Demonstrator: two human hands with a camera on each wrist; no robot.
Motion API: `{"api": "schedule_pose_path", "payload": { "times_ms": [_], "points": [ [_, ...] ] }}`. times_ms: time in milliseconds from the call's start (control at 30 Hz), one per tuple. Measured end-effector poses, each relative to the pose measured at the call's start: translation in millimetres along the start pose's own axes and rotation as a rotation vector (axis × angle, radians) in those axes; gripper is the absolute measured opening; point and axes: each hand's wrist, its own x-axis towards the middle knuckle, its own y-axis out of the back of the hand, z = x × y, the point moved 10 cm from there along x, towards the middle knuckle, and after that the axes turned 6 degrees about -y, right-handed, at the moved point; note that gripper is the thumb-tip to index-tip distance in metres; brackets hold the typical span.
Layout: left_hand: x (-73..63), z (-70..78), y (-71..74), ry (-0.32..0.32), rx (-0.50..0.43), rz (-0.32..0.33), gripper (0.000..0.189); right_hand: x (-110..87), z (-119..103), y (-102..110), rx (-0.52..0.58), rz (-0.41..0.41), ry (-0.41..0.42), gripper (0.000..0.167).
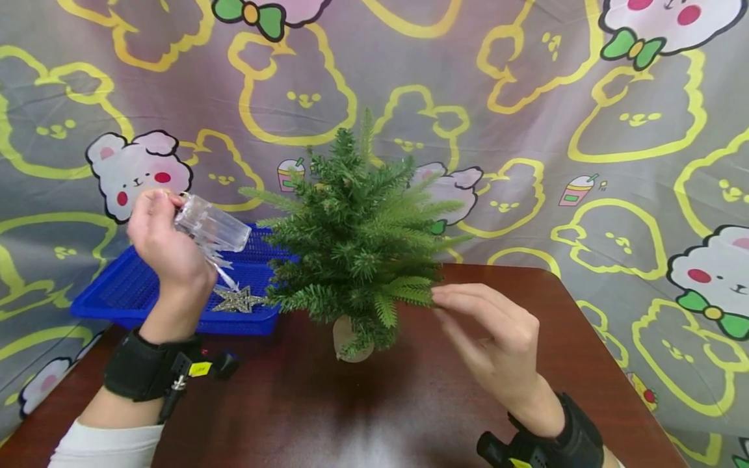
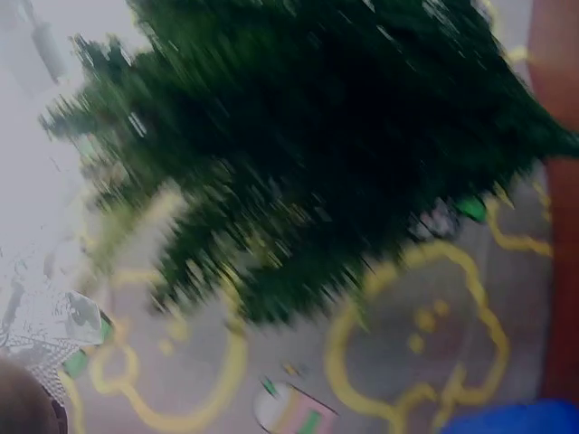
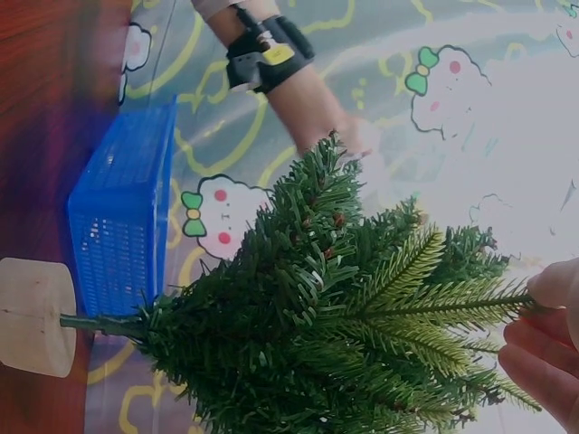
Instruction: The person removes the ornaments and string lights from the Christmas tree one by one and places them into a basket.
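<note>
A small artificial Christmas tree [image 1: 351, 247] stands upright on a pale round base [image 3: 36, 316]. At its right side my right hand [image 1: 497, 331] pinches the tip of a light green branch [image 3: 434, 307] between thumb and fingers. My left hand [image 1: 166, 240], raised left of the tree, grips a clear plastic ornament [image 1: 216, 224] shaped like a small tumbler. Below it a white ribbon runs down to a glittery silver star [image 1: 236, 300], which shows in front of the basket's near side. The left wrist view is blurred, with part of the hand [image 2: 25, 402] at its lower left corner.
Behind the left hand, a blue plastic basket [image 1: 131, 315] sits on the dark brown wooden table [image 1: 468, 416]. A grey cloth [image 1: 526, 39] with yellow outlines and rabbit figures hangs behind the table. Black camera straps [image 1: 143, 367] circle both wrists.
</note>
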Motion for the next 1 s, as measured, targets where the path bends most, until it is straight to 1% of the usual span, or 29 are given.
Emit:
{"api": "schedule_pose_path", "payload": {
  "times_ms": [33, 167, 300, 400, 467, 567, 633, 667, 733, 800, 867, 900, 967, 1000],
  "points": [
    [1.5, -6.4, 5.0, 0.025, -0.009, 0.019, 0.031, 0.4, 0, 0, 0.0, 0.0, 0.001, 0.022],
    [7.0, -27.5, 21.4, 0.075, 0.013, 0.037, 0.031, 1.7, 0, 0, -0.003, -0.002, 0.004, 0.023],
    [14.0, -45.2, 34.8, 0.1, 0.077, 0.019, 0.033, 2.1, 0, 0, -0.006, -0.004, 0.003, 0.022],
    [18.5, -58.4, 45.0, 0.132, 0.156, -0.005, 0.033, 2.3, 1, 0, -0.005, -0.006, 0.003, 0.022],
    [19.9, -68.0, 52.5, 0.174, 0.191, -0.019, 0.033, 2.4, 1, 0, -0.004, -0.007, 0.003, 0.021],
    [20.0, -84.7, 63.5, 0.266, 0.229, -0.054, 0.032, 2.3, 1, -1, -0.006, -0.01, 0.002, 0.022],
    [18.8, -96.8, 69.5, 0.335, 0.264, -0.106, 0.031, 2.2, 2, -1, -0.007, -0.014, -0.002, 0.023],
    [17.9, -102.9, 72.0, 0.371, 0.284, -0.143, 0.031, 2.0, 2, -2, -0.007, -0.014, -0.002, 0.023],
    [15.0, -115.1, 75.4, 0.44, 0.327, -0.251, 0.028, 1.8, 2, -2, -0.005, -0.014, -0.004, 0.024],
    [11.0, -125.3, 78.6, 0.486, 0.389, -0.373, 0.025, 1.6, 2, -2, -0.005, -0.016, -0.006, 0.024],
    [7.1, -133.5, 83.4, 0.51, 0.461, -0.48, 0.024, 1.2, 2, -2, -0.008, -0.016, -0.008, 0.024],
    [5.7, -137.0, 86.3, 0.514, 0.494, -0.521, 0.024, 1.1, 3, -2, -0.009, -0.018, -0.01, 0.024],
    [4.4, -142.5, 92.5, 0.508, 0.581, -0.58, 0.024, 0.8, 3, -2, -0.01, -0.021, -0.012, 0.024],
    [4.0, -144.9, 95.4, 0.505, 0.618, -0.598, 0.024, 0.8, 3, -2, -0.011, -0.02, -0.011, 0.024]
  ]
}}
